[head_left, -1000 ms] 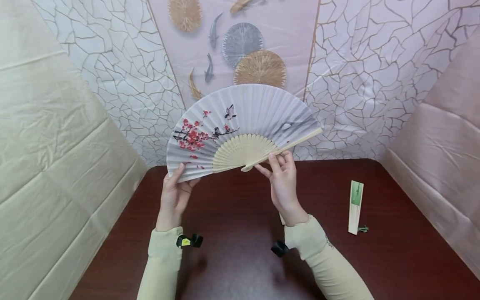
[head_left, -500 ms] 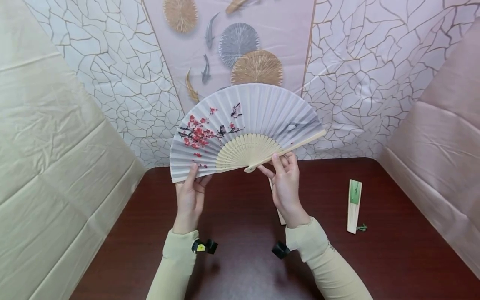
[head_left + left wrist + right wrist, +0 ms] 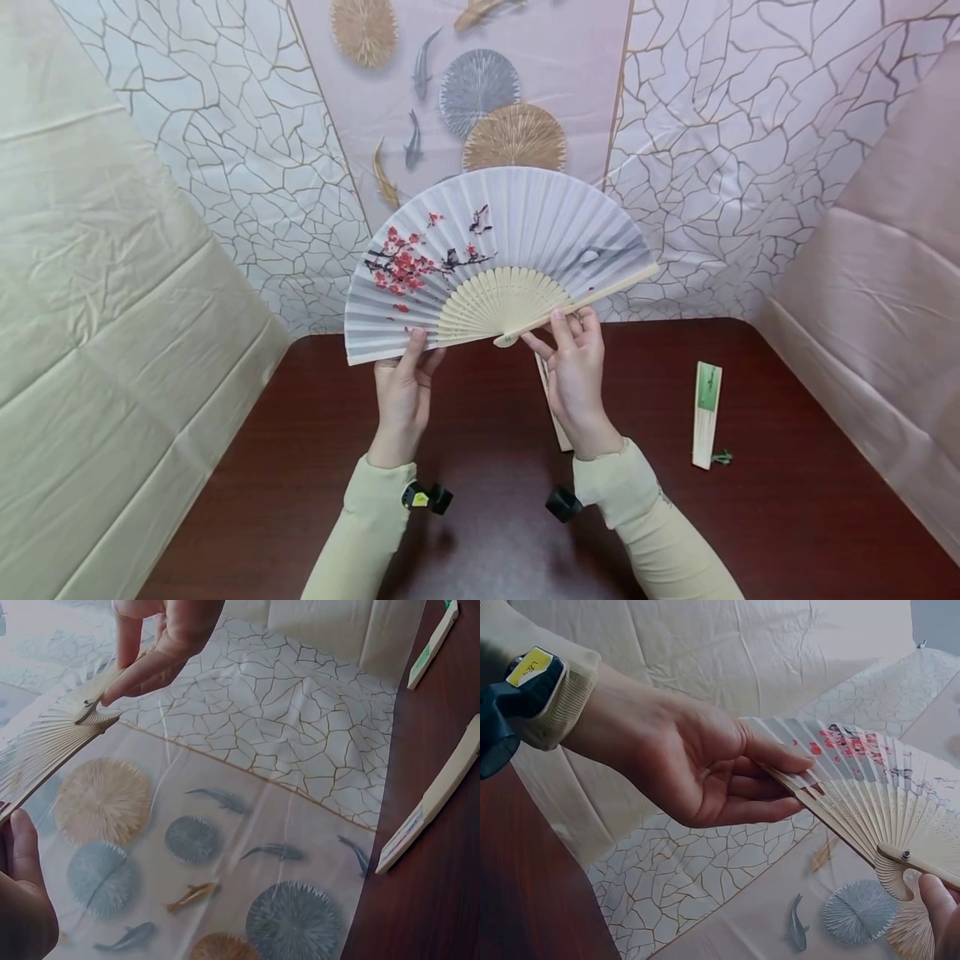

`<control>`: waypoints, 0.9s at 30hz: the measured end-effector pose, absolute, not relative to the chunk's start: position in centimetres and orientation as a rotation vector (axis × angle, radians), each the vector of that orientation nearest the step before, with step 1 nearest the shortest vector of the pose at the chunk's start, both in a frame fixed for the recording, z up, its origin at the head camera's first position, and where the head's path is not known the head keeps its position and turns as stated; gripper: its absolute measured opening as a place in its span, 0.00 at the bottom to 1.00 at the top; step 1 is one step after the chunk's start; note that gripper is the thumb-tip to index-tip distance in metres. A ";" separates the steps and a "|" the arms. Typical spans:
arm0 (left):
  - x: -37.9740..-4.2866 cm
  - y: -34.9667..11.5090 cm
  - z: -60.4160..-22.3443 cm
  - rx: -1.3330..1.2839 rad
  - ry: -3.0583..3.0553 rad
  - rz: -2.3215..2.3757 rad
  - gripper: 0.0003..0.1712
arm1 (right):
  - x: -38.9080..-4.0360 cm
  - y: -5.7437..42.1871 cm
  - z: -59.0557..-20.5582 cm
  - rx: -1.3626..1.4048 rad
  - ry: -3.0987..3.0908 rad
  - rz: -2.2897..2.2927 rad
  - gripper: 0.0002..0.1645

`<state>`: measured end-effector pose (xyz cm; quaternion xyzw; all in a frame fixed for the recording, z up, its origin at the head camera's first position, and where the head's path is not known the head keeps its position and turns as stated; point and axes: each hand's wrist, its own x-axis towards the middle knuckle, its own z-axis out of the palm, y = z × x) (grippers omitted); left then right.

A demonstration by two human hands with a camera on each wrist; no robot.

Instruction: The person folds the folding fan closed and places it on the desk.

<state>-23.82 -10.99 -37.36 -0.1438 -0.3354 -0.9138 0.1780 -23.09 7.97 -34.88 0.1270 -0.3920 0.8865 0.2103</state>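
Note:
A folding fan (image 3: 517, 225) is spread wide above the table, white with red blossoms, small birds and pale wooden ribs. My left hand (image 3: 402, 396) pinches its lower left edge, thumb in front and fingers behind. Near the pivot, my right hand (image 3: 577, 375) grips the right guard stick between thumb and fingers. In the right wrist view the left hand (image 3: 705, 761) holds the edge where leaf meets ribs. The right hand (image 3: 161, 645) shows by the pivot in the left wrist view.
A folded fan with a green leaf and tassel (image 3: 707, 412) lies at the table's right. Another folded fan (image 3: 431, 799) lies on the dark table (image 3: 480, 533), partly hidden by my right hand in the head view. A patterned cloth (image 3: 697, 167) hangs behind.
My left hand has slid right along the fan's lower edge, from the outer end toward the ribs. The fan has shifted slightly right; my right hand keeps its grip.

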 end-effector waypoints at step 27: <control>-23.8 -9.7 -37.4 -0.380 -1.004 -2.591 0.10 | -22.9 7.4 -35.6 0.329 -1.020 2.529 0.04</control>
